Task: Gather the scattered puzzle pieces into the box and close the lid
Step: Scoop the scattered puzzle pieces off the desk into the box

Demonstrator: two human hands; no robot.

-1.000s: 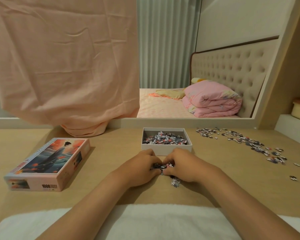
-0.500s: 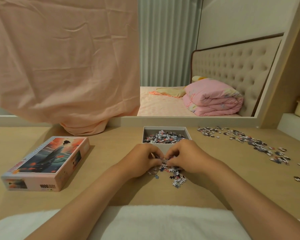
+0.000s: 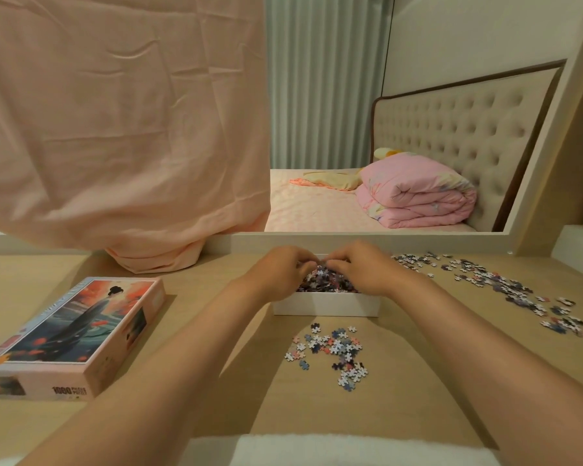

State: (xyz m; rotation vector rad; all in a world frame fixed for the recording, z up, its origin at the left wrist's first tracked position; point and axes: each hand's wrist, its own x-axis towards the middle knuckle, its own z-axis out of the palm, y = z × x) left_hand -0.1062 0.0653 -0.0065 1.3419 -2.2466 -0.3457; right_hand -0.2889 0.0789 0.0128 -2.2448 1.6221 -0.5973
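Observation:
A white open box [image 3: 327,306] stands at the middle of the wooden table, partly filled with puzzle pieces [image 3: 329,284]. My left hand [image 3: 276,274] and my right hand [image 3: 360,270] are cupped together over the box, fingertips touching, closed around a handful of pieces. A small pile of loose pieces [image 3: 334,348] lies on the table just in front of the box. A long trail of scattered pieces [image 3: 505,284] runs along the right side. The pink lid [image 3: 71,334] with a printed picture lies at the left, apart from the box.
A pink cloth [image 3: 115,129] hangs over the left part of a mirror behind the table. A white towel [image 3: 350,449] lies at the near edge. A raised ledge [image 3: 576,240] sits at the far right.
Both hands lifted a handful of pieces from the table in front of the box and moved forward over the box. A few pieces stayed behind in a small pile.

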